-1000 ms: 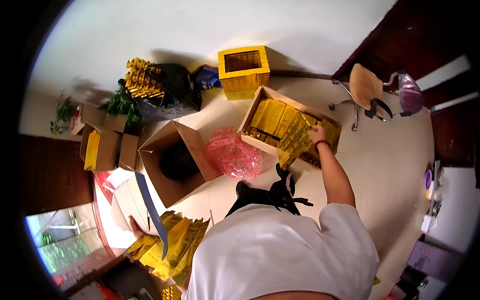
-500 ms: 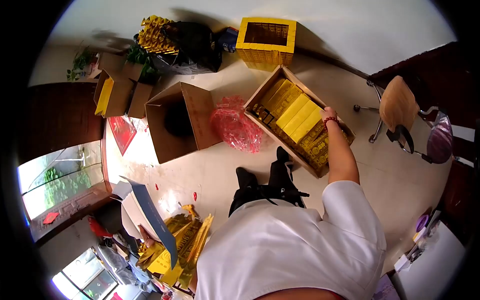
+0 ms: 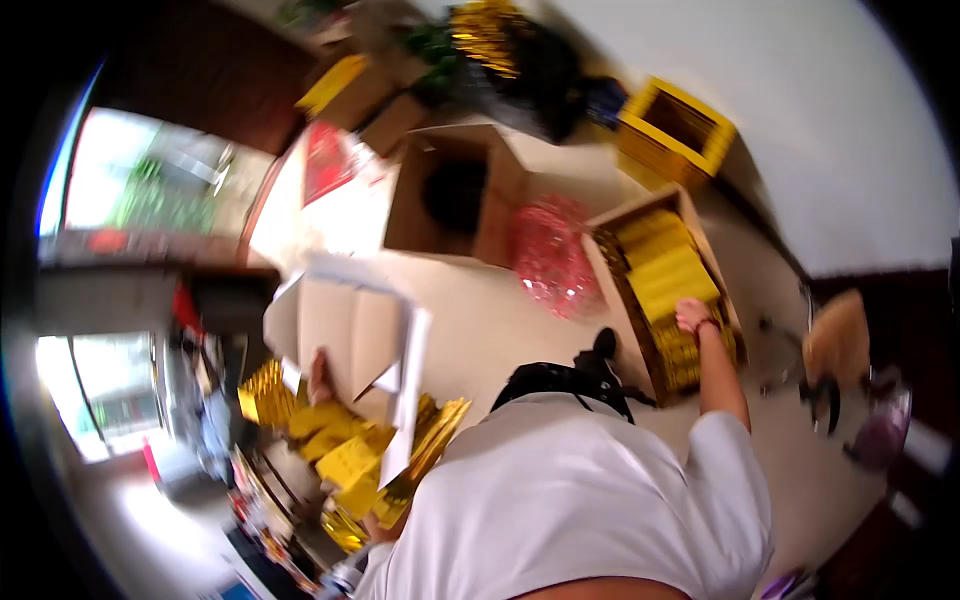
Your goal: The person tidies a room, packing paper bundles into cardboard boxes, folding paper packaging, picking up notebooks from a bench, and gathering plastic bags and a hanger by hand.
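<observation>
My right hand (image 3: 690,314) is inside a long cardboard box (image 3: 613,270) on the floor, fingers curled at the end of a flat yellow paper bundle (image 3: 670,280). More yellow patterned packets fill the rest of this box. At lower left, my left hand (image 3: 320,378) presses against the tan inside of an open white cardboard box (image 3: 345,325), seeming to grip it; blur hides the exact finger hold. Folded gold paper pieces (image 3: 350,462) lie over my left forearm and against the white box, covering much of that arm.
A large open carton (image 3: 500,195) and a crumpled red plastic bag (image 3: 555,255) stand beyond my feet. A yellow frame-like box (image 3: 680,130) and a black bag (image 3: 545,80) sit by the wall. At right is a chair (image 3: 838,340).
The view has turned, shifting the room to the right. My right hand has moved inward along the yellow bundle. The white box has tilted, showing its tan inside.
</observation>
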A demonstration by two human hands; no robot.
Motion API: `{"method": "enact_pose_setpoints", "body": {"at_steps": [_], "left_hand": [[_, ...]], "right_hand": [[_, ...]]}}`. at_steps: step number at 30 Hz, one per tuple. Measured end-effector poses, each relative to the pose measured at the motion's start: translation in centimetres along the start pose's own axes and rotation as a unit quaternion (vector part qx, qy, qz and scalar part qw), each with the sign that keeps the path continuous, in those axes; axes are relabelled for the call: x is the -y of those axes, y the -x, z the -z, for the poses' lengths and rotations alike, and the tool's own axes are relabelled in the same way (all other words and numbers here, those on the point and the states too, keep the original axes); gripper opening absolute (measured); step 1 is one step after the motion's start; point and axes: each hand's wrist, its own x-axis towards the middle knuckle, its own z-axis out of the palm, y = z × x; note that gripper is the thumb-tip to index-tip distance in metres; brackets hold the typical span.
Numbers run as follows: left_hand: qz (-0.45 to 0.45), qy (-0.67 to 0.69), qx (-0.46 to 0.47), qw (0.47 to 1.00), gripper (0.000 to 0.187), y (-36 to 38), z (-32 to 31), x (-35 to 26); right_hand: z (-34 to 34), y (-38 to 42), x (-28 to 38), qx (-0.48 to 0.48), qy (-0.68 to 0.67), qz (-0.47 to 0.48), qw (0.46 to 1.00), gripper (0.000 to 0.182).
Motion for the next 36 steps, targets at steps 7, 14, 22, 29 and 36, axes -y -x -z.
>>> {"method": "enact_pose_setpoints", "body": {"at_steps": [7, 14, 22, 29, 36], "left_hand": [[0.065, 0.125, 0.106, 0.984, 0.024, 2.6, 7.1, -4.5], [-0.078, 0.038, -0.031, 0.996, 0.023, -0.3, 16.1, -2.3], [-0.119, 0.023, -0.066, 0.990, 0.037, 2.8, 24.0, -0.2], [-0.149, 0.001, -0.105, 0.983, 0.042, 6.0, 28.9, 1.5], [-0.260, 0.079, -0.093, 0.958, 0.042, 8.5, 23.8, 1.5]], "right_hand": [[-17.8, 10.5, 14.9, 0.123, 0.196, 0.185, 0.955, 0.036], [-43.3, 23.7, 17.1, 0.464, 0.240, 0.129, 0.843, 0.052], [-56.8, 31.0, 10.8, 0.638, 0.306, 0.010, 0.707, 0.048], [-60.5, 35.2, 8.2, 0.607, 0.440, 0.003, 0.661, 0.063], [-61.9, 30.7, 6.3, 0.596, 0.452, 0.142, 0.648, 0.064]]}}
